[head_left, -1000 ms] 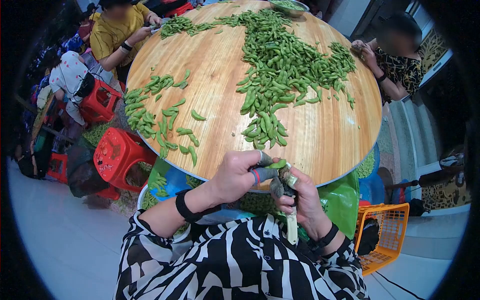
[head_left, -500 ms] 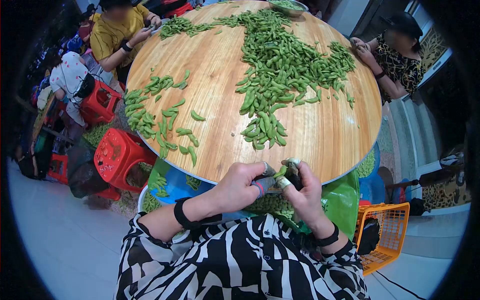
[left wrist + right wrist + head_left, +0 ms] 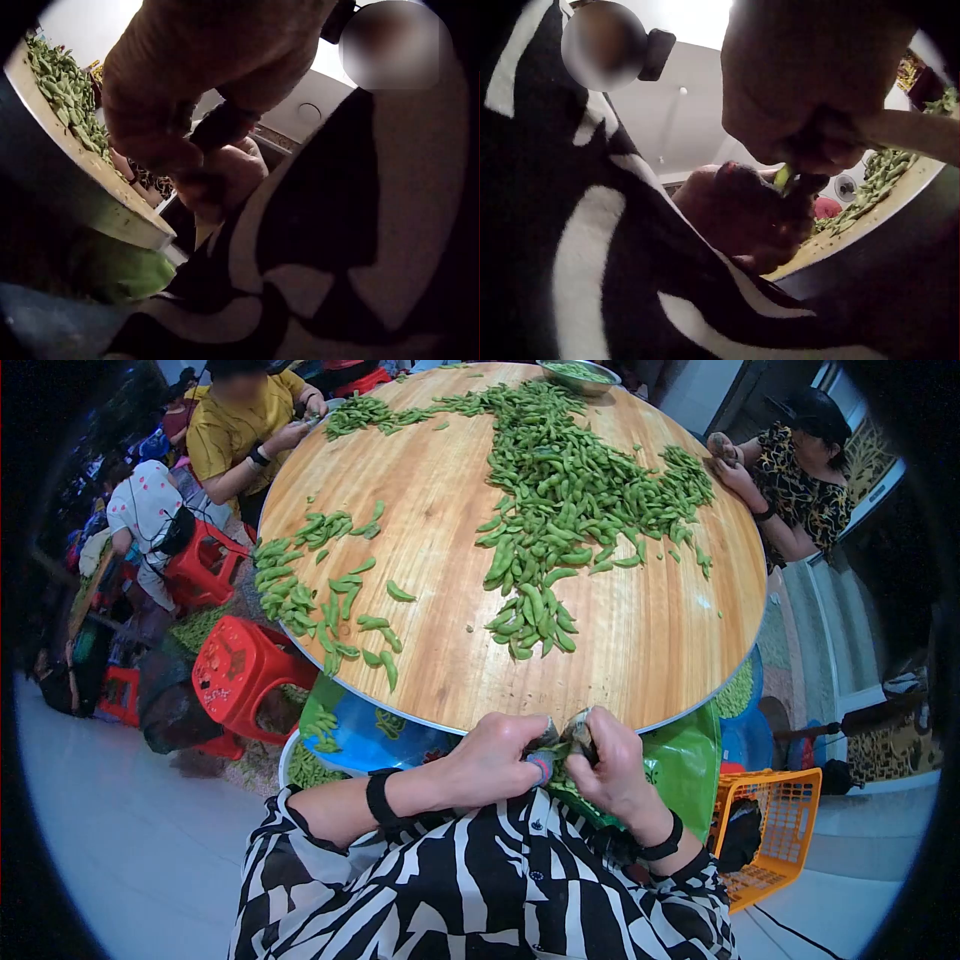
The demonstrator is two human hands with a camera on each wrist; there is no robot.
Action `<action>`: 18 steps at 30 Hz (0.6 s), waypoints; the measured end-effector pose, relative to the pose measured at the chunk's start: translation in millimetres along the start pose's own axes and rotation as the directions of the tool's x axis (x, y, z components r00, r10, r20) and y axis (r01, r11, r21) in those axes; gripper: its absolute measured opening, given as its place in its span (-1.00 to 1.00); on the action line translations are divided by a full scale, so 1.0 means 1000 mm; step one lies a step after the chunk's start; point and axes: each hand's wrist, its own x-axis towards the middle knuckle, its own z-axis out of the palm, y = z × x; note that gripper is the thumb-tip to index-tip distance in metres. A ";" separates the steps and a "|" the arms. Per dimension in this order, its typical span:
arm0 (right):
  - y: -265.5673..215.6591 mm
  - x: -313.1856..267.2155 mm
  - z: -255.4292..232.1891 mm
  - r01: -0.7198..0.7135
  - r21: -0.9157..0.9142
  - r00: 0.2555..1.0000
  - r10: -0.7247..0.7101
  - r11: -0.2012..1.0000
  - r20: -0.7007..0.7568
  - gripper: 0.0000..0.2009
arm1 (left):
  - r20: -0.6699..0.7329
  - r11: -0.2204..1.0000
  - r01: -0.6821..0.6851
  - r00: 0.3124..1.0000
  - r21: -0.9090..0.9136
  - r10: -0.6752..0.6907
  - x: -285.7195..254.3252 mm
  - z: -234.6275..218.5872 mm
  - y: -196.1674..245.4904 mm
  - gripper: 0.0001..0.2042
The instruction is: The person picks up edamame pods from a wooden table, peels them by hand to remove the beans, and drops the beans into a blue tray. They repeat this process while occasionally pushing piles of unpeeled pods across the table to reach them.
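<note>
Both hands meet just in front of the round table's near edge, fingertips together. My left hand pinches a green edamame pod between thumb and fingers, which wear grey coverings. Against it, my right hand is curled, with pale and dark coverings on its fingertips. A pale handle sticks out of the right fist in the right wrist view; the working end of that tool is hidden in the fingers. Most of the pod is covered by the hands.
The wooden table carries a large heap of edamame pods and a smaller group at left. Below the hands are a green sheet and a blue basin. Red stools stand left, an orange crate right.
Both hands have come down and back towards the body. The right fingers, spread around the pod half a second ago, are now curled in. The pod is mostly hidden now.
</note>
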 end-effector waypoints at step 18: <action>-0.004 -0.029 -0.016 -0.076 -0.138 0.995 0.083 0.988 0.051 -0.74 | 0.158 0.999 0.033 0.987 -0.001 -0.033 -0.001 0.017 0.001 -0.76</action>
